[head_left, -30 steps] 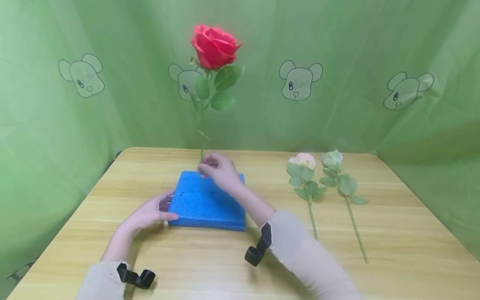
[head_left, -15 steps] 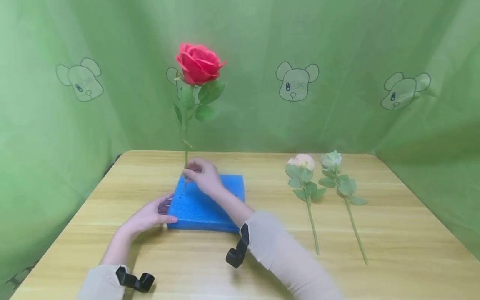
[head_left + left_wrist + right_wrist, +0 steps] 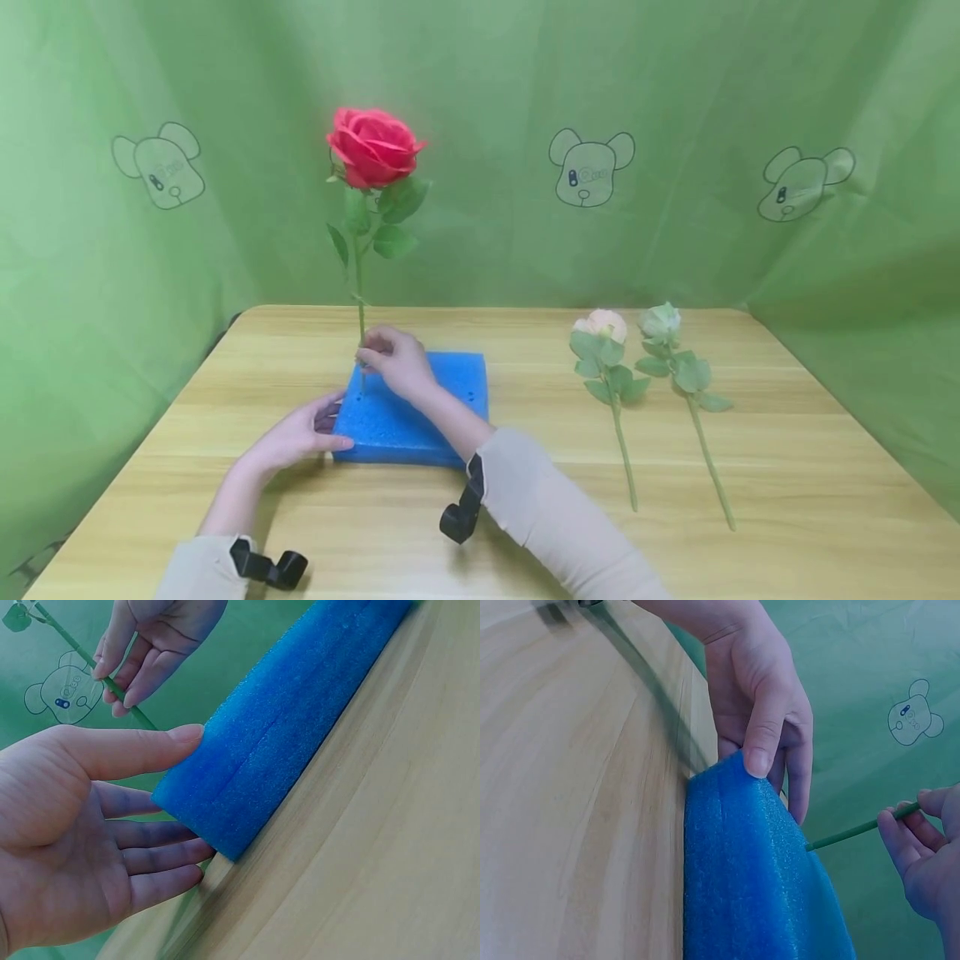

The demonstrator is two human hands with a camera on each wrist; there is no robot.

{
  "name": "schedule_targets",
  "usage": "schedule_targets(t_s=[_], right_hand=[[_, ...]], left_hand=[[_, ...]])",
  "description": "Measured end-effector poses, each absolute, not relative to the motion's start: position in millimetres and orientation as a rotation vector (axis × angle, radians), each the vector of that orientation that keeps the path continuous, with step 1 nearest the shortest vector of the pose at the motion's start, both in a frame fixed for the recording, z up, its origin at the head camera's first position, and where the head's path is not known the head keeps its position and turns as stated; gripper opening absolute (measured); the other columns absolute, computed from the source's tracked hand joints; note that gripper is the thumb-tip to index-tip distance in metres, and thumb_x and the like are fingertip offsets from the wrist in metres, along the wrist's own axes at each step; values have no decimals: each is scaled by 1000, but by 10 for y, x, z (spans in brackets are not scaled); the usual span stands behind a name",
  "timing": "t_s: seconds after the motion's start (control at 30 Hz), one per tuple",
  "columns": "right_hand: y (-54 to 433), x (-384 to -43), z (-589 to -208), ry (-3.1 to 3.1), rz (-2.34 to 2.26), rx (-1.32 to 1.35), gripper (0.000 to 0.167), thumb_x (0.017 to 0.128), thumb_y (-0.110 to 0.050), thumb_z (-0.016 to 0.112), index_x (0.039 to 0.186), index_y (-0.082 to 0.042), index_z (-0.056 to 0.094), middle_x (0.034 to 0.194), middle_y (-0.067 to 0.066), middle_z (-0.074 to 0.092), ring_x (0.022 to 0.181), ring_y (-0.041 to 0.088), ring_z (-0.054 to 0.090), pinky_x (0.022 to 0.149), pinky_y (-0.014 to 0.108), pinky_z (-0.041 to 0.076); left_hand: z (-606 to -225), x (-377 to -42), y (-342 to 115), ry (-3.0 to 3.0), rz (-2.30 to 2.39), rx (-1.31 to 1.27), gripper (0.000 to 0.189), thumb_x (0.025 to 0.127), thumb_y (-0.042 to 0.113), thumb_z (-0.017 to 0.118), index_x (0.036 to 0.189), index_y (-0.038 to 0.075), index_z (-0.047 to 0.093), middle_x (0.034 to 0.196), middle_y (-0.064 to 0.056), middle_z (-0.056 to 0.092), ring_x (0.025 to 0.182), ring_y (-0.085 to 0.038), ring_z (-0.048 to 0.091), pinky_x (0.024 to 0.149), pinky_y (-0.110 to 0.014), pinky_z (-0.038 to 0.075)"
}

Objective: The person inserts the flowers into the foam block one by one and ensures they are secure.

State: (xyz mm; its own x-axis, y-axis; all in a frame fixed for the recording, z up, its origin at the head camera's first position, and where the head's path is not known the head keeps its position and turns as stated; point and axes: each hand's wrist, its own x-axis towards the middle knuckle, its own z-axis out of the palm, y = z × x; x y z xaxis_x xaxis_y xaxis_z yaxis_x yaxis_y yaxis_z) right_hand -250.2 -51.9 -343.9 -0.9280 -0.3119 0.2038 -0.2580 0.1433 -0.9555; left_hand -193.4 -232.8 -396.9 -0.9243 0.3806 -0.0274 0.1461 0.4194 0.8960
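A red artificial rose [image 3: 375,148] stands nearly upright, its green stem [image 3: 847,836] pinched low down between the thumb and fingers of my right hand [image 3: 401,365]. In the right wrist view the stem's lower end meets the top of a blue foam block [image 3: 405,425], by a small hole near the block's left side in the head view. My left hand [image 3: 300,429] rests at the block's left front corner. Its thumb [image 3: 169,746] lies on the upper edge, and the other fingers [image 3: 165,859] stretch straight along the left side.
Two more artificial flowers, a pale pink one [image 3: 602,325] and a pale green one [image 3: 662,322], lie on the wooden table [image 3: 787,467] to the right. A green curtain [image 3: 480,83] with bear-head prints hangs behind.
My right hand has moved left and slightly down with the rose, bringing the stem's lower end to the foam block's left side. The left hand has stayed at its corner.
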Motion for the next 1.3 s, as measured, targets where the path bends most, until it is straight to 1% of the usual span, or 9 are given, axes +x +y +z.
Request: schedule_targets(t_s=[0.2,0.33,0.6,0.9,1.13,1.3], right_hand=[[-536,-2494,-3431,2380,-1865,-604,22,89,-10,62,109,-1,61,98,9,67,82,15,67,69,20,55],[-542,-2507,-3443,2384,-1863,-617,26,89,-12,62,112,0,61,100,10,67,83,15,67,70,20,55],[-526,-2529,-3445,2363,-1889,-642,25,88,-9,63,111,2,61,100,13,67,82,17,67,70,21,55],[-524,-2527,-3436,2374,-1869,-656,24,88,-10,63,109,1,62,99,11,68,84,17,67,72,22,55],[-518,-2511,-3487,2429,-1791,-637,25,88,-13,64,110,-2,63,97,8,68,82,13,67,73,21,54],[-527,-2496,-3497,2447,-1764,-643,26,88,-14,64,110,-2,63,97,7,68,81,12,67,74,21,53]], left_hand=[[-3960,-1930,-2331,2445,1520,480,85,82,14,70,141,-13,16,139,-35,31,126,-48,33,103,-54,31],[-3946,-1929,-2327,2451,1518,482,85,82,13,70,141,-14,16,139,-35,31,126,-48,33,103,-54,31],[-3939,-1953,-2322,2450,1514,476,84,82,13,70,140,-15,16,139,-35,31,126,-48,33,103,-54,32],[-3929,-1958,-2311,2450,1510,460,84,82,13,70,140,-15,17,138,-35,33,126,-48,33,103,-54,31],[-3929,-1946,-2311,2448,1505,454,85,81,14,71,141,-14,17,137,-35,33,125,-48,34,103,-54,32],[-3926,-1923,-2319,2447,1501,448,85,82,15,70,141,-13,17,138,-35,32,125,-48,34,103,-55,32]])
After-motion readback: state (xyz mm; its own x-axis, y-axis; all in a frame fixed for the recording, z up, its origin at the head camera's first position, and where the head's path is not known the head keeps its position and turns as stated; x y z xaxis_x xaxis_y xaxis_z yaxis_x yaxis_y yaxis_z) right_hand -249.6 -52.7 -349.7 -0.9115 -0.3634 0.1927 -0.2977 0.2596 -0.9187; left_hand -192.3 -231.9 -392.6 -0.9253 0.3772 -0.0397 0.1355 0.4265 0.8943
